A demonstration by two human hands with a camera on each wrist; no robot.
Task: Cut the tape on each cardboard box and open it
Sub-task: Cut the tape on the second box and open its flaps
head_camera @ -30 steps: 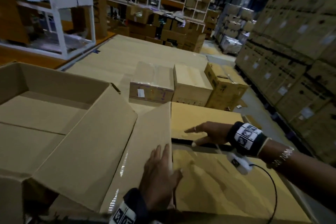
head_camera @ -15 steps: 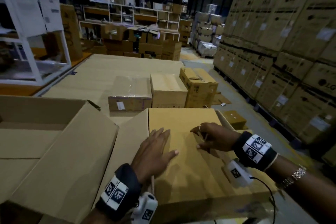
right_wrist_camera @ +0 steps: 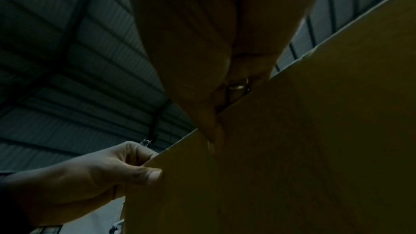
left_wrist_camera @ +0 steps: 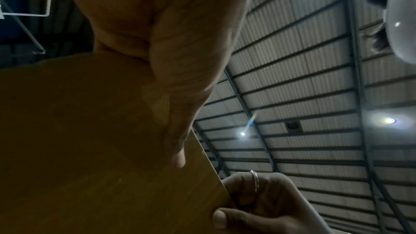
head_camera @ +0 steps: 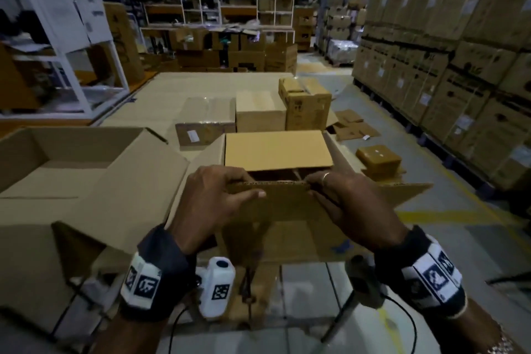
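Head view, left hand (head_camera: 212, 198) and right hand (head_camera: 347, 198) pinching near flap (head_camera: 283, 200) (edge upright)

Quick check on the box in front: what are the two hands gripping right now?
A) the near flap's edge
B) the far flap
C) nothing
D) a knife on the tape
A: the left hand and right hand both pinch the raised near flap along its top edge.

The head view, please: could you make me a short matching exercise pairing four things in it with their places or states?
Things:
1. near flap
2. far flap
3. left hand
4. big open box

Places or states:
a. standing open at the left
b. folded back beyond the opening
c. pinches the near flap's left end
d. held up by both hands

Pairs: 1-d, 2-b, 3-c, 4-a
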